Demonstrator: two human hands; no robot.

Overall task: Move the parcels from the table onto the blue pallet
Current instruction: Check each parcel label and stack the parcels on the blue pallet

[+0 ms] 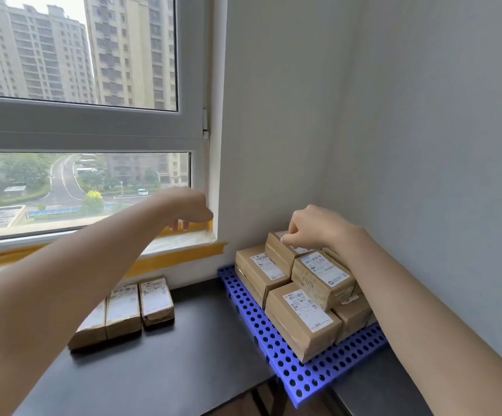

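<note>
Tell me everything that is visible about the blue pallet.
The blue pallet looks like plastic, a flat slab pierced with rows of round holes. It lies on the dark table in the corner by the wall, its near corner overhanging the table edge. Brown parcels with white labels are stacked on it in layers. The right hand touches the top parcel, not the pallet.

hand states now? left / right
Left hand: open, loosely curled, holding nothing, near the window.
Right hand: grip on the top parcel of the pallet stack.
</note>
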